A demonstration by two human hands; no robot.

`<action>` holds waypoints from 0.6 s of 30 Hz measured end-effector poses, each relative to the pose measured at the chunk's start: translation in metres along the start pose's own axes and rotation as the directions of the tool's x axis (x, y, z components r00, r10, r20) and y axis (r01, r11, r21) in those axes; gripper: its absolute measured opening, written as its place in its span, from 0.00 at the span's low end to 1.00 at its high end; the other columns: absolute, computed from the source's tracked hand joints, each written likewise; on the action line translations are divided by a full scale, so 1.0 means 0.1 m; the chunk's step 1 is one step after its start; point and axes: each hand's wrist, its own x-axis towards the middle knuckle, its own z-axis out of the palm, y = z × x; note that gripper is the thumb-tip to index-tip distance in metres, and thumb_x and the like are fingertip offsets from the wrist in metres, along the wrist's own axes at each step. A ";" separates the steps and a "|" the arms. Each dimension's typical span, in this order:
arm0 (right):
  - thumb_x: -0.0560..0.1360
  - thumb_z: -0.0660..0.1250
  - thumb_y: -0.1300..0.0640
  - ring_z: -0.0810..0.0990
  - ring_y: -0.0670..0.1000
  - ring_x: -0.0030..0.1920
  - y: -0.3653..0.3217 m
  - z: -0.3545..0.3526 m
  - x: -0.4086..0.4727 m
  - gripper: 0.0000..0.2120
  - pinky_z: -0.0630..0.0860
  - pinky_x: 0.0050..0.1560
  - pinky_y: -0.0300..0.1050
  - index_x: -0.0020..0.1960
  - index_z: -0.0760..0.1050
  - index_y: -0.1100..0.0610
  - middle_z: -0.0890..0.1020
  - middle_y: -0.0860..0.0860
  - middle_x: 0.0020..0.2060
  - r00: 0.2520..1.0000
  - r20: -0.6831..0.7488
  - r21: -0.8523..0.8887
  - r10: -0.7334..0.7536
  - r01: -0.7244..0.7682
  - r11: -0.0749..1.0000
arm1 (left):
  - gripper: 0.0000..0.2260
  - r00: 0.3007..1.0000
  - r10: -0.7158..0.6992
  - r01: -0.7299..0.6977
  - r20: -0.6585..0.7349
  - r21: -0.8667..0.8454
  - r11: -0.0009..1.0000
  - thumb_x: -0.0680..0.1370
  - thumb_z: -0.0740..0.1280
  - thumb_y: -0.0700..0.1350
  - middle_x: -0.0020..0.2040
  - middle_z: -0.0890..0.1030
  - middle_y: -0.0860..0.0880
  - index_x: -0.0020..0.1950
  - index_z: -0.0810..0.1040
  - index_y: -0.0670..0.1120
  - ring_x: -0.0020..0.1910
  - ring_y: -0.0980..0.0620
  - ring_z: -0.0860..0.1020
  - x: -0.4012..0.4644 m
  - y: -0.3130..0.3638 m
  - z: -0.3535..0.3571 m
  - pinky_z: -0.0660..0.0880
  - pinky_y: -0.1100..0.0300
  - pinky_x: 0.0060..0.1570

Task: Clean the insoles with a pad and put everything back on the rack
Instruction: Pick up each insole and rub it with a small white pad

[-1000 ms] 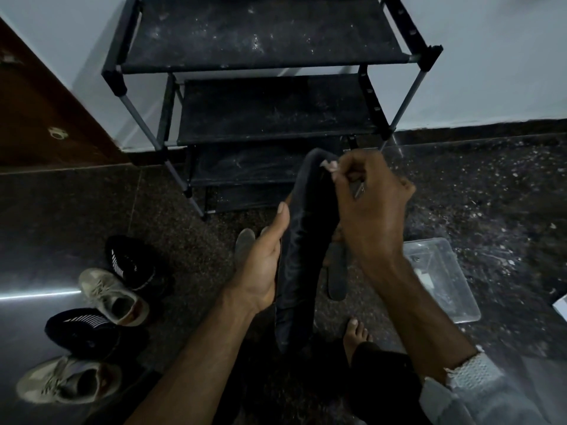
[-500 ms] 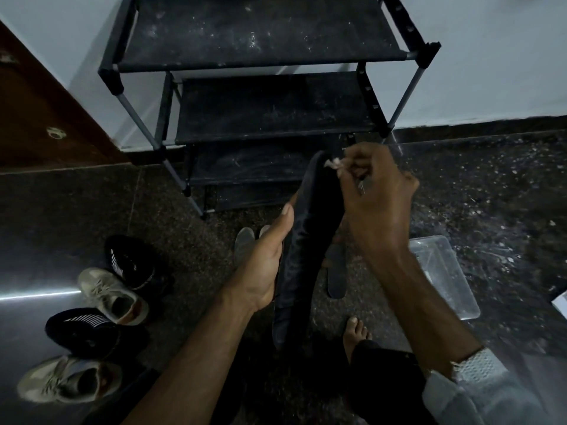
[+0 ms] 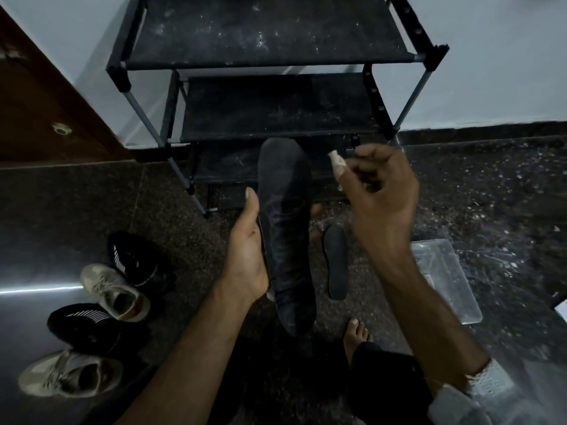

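Four shoes lie on the dark floor [image 3: 76, 210] well to the left of the left hand: two black knit ones [image 3: 135, 259] [image 3: 82, 328] alternating with two beige sneakers [image 3: 115, 291] [image 3: 66, 374]. Left hand [image 3: 247, 262]: cupped around the left edge of a long dark insole [image 3: 287, 240], held upright, thumb along its edge. Black rack [image 3: 270, 99]: beyond both hands, shelves bare and dusty. Second insole [image 3: 336, 262]: flat on the floor between insole and right forearm. Right hand [image 3: 380, 194]: just right of the held insole's top, apart from it, fingers curled, pinching a small pale pad [image 3: 337, 162]. Clear plastic box [image 3: 445, 277]: on the floor right of the right forearm.
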 end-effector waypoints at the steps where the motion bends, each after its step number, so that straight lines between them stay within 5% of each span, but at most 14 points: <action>1: 0.73 0.73 0.59 0.83 0.46 0.45 0.02 0.00 0.01 0.13 0.79 0.45 0.39 0.55 0.75 0.58 0.83 0.51 0.44 1.000 -0.012 -0.003 0.018 -0.018 1.000 | 0.31 1.000 0.003 -0.003 -0.010 -0.020 1.000 0.79 0.51 0.63 0.68 0.74 0.40 0.72 0.69 0.44 0.62 0.42 0.76 0.00 0.02 0.01 0.73 0.45 0.61; 4: 0.73 0.73 0.59 0.83 0.45 0.43 0.03 0.05 -0.03 0.13 0.79 0.44 0.37 0.55 0.74 0.57 0.83 0.50 0.43 0.999 0.016 -0.015 0.030 -0.030 0.999 | 0.31 0.999 0.010 -0.010 -0.032 -0.012 1.000 0.79 0.52 0.64 0.70 0.72 0.40 0.74 0.68 0.44 0.63 0.42 0.75 0.01 0.01 -0.02 0.74 0.47 0.62; 9: 0.75 0.71 0.59 0.81 0.41 0.43 0.02 0.17 -0.19 0.12 0.78 0.43 0.33 0.57 0.74 0.55 0.82 0.45 0.43 0.985 0.161 -0.122 -0.056 0.076 0.990 | 0.26 0.998 0.006 -0.001 -0.067 0.084 0.996 0.82 0.49 0.60 0.59 0.82 0.46 0.67 0.75 0.46 0.57 0.49 0.80 0.02 -0.03 0.00 0.78 0.56 0.52; 13: 0.76 0.70 0.61 0.80 0.39 0.47 0.07 0.23 -0.24 0.13 0.74 0.46 0.27 0.59 0.74 0.54 0.82 0.44 0.45 0.967 0.230 -0.286 -0.107 0.173 0.942 | 0.27 0.994 0.000 0.011 -0.112 0.102 0.995 0.77 0.58 0.62 0.64 0.78 0.42 0.67 0.76 0.45 0.64 0.43 0.76 0.02 -0.11 0.02 0.70 0.45 0.66; 18: 0.77 0.69 0.59 0.81 0.41 0.48 0.07 0.31 -0.36 0.11 0.79 0.49 0.40 0.59 0.74 0.54 0.83 0.45 0.47 0.961 0.240 -0.308 -0.136 0.208 0.929 | 0.25 0.995 -0.003 0.010 -0.098 0.072 0.997 0.79 0.53 0.61 0.59 0.82 0.44 0.60 0.80 0.47 0.61 0.46 0.79 0.02 -0.15 0.03 0.74 0.52 0.60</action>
